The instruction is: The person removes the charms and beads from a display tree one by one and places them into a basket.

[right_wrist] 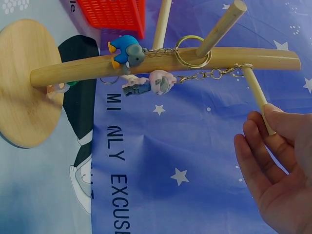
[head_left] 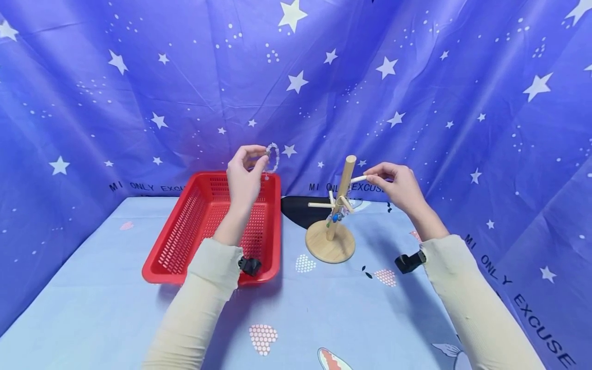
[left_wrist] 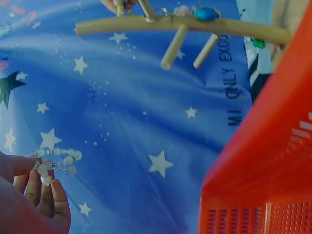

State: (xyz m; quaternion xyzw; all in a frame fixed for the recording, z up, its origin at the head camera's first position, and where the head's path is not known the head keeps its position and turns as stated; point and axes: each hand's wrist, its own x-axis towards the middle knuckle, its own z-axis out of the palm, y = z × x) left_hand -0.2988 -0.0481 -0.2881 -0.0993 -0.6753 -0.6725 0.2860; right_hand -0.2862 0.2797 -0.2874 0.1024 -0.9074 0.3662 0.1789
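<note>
Above the red basket's far right corner, my left hand [head_left: 245, 177] pinches a beaded bracelet [left_wrist: 72, 155] of pale, clear-looking beads between thumb and fingers. My right hand [head_left: 400, 185] holds the end of an upper peg [right_wrist: 256, 87] on a wooden peg stand [head_left: 347, 177]. On that same peg, near the post, hangs a keychain with a pinkish-grey figure [right_wrist: 161, 82]. Another keychain, a blue and grey elephant [right_wrist: 130, 51], hangs by its ring from a neighbouring peg. Small green and pinkish pieces lower on the stand are partly hidden behind the post.
A red plastic basket [head_left: 276, 231] with perforated walls stands left of the peg stand, under my left forearm. The stand's round base [head_left: 319, 249] rests on a light blue printed cloth [head_left: 300, 308]. A blue star-patterned curtain [head_left: 259, 92] rises right behind.
</note>
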